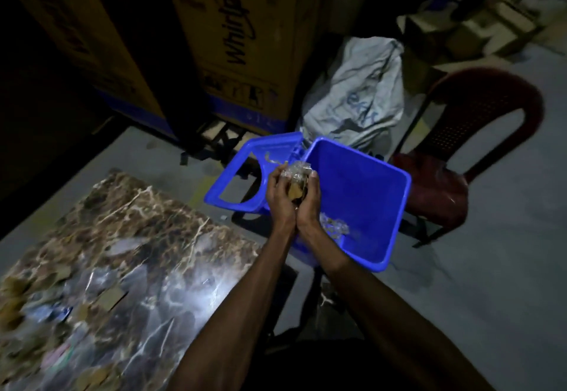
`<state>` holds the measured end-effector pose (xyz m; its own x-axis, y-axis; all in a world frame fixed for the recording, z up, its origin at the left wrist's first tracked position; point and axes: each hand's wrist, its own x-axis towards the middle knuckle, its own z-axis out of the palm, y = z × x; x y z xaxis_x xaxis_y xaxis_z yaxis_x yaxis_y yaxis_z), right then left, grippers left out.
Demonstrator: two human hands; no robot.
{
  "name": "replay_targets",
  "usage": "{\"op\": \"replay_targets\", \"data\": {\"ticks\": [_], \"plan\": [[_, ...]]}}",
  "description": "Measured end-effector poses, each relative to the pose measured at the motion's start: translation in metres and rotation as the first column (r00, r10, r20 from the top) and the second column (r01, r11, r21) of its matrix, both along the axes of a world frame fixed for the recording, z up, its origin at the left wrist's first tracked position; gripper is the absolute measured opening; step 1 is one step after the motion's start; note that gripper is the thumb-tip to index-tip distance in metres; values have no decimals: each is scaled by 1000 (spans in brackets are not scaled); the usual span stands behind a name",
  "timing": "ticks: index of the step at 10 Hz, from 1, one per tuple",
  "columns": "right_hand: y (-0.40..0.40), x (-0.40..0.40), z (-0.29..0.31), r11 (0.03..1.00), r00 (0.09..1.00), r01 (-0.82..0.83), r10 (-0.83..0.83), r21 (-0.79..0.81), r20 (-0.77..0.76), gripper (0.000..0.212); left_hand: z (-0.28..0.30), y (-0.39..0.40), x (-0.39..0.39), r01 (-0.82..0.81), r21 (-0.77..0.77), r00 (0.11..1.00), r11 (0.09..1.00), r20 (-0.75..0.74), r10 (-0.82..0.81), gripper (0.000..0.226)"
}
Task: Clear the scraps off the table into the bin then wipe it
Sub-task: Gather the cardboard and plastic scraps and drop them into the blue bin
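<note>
Both hands are cupped together over the open blue bin [377,182], holding a bundle of scraps [297,180] of clear plastic and brown card. My left hand [277,194] presses the bundle from the left and my right hand [310,203] from the right. More crumpled plastic [334,228] lies in the bottom of the bin. The bin's lid [260,157] hangs open to the left. The marble-patterned table [171,268] is at lower left, with several scraps of card [112,297] and plastic scattered on its left part.
A dark red plastic chair [478,133] stands right of the bin. A grey sack [362,96] leans behind it. Tall cardboard appliance boxes [242,37] rise at the back, with smaller boxes at the far right. Grey floor surrounds the table.
</note>
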<state>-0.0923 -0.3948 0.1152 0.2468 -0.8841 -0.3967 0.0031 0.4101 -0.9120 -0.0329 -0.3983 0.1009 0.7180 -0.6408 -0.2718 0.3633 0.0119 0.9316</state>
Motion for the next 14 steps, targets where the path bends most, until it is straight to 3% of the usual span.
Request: {"op": "replay_targets", "data": {"ticks": [1, 2, 3, 4, 5, 6, 7, 8, 9, 10, 12, 14], "plan": [[-43, -16, -40, 999, 995, 46, -46, -10, -85, 66, -9, -29, -21, 53, 28, 998, 998, -27, -52, 29], [-80, -39, -44, 995, 993, 99, -99, -14, -61, 57, -12, -58, -45, 29, 46, 996, 999, -90, -25, 27], [-103, -65, -49, 999, 996, -13, 15, 35, -85, 82, -19, -89, -70, 17, 71, 997, 997, -72, -12, 24], [-131, -88, -64, 996, 997, 63, -60, 67, -44, 70, -37, -115, -95, 61, 98, 997, 993, -44, -57, 24], [-165, -116, -91, 987, 985, 145, -137, 74, -105, 32, -68, -139, -110, 113, 180, 994, 977, -31, -109, 40], [-190, -147, -118, 997, 982, 52, -42, 49, -185, 41, -121, -151, -112, 128, 353, 992, 927, -27, -126, 41], [-216, -175, -191, 995, 947, -87, 95, 40, -307, 48, -189, -149, -108, 167, 531, 980, 831, 5, -200, 31], [-230, -187, -209, 992, 959, -97, 116, 87, -258, 52, -166, -148, -112, 132, 561, 985, 817, 19, -171, 37], [-228, -188, -183, 980, 983, -66, 97, 190, -157, 51, -153, -146, -112, 83, 543, 995, 836, 4, -101, 29], [-225, -190, -177, 979, 983, -66, 97, 191, -157, 48, -152, -131, -117, 58, 545, 997, 836, 5, -73, 25], [-233, -195, -194, 985, 986, -127, 139, 113, -97, 72, -132, -101, -128, -60, 463, 996, 884, -36, 86, 19], [-225, -187, -193, 980, 953, -167, 131, -110, -275, 64, -119, -66, -126, -98, 395, 982, 913, -109, 153, 16]]}}
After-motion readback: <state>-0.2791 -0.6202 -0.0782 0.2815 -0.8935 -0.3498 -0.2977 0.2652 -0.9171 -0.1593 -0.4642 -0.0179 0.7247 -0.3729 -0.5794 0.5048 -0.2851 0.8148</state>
